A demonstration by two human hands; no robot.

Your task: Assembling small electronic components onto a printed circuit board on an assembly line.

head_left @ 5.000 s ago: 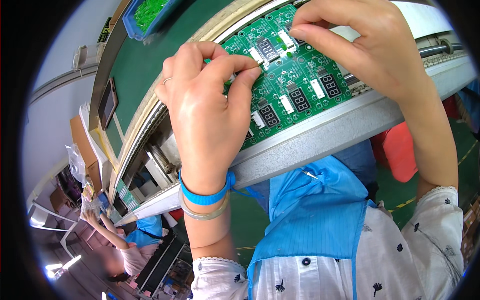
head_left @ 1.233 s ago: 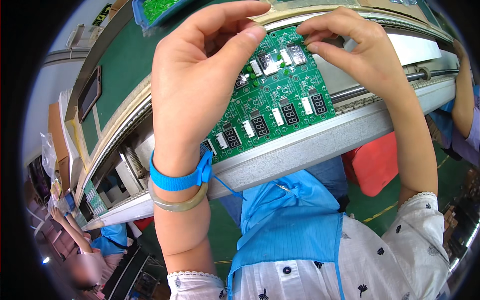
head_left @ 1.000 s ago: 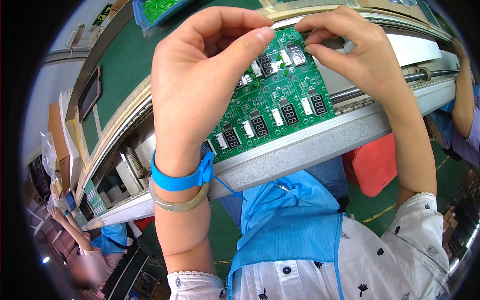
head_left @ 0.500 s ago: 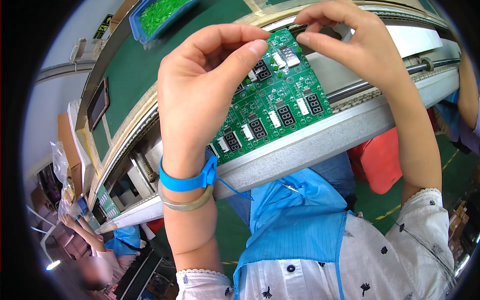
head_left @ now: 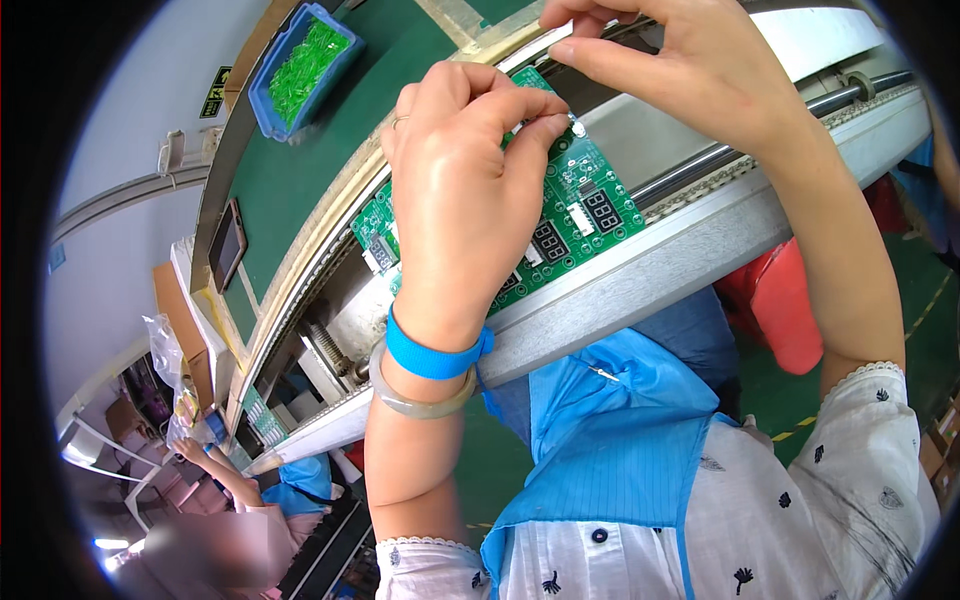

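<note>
A green circuit board panel (head_left: 610, 225) with black digit displays and white connectors lies on the conveyor rails. My left hand (head_left: 470, 180) is over it, thumb and forefinger pinched together at the board's surface. What the pinch holds is hidden; a small pale part (head_left: 577, 127) shows at the fingertips. The left hand and wrist cover much of the panel's middle. Beyond the panel's far right corner, my right hand (head_left: 680, 75) hovers with its thumb and forefinger apart, and I make out nothing held between them.
A blue tray (head_left: 262, 98) of small green translucent parts stands at the far left on the green bench. Nearer lies a dark flat device (head_left: 228, 245). The metal front rail (head_left: 640, 285) runs between me and the panel. Another person (head_left: 270, 510) works at the lower left.
My left hand has moved over the panel with its fingertips lower on it, and now covers more displays. The right hand has shifted left and away from me. The whole view has swung slightly.
</note>
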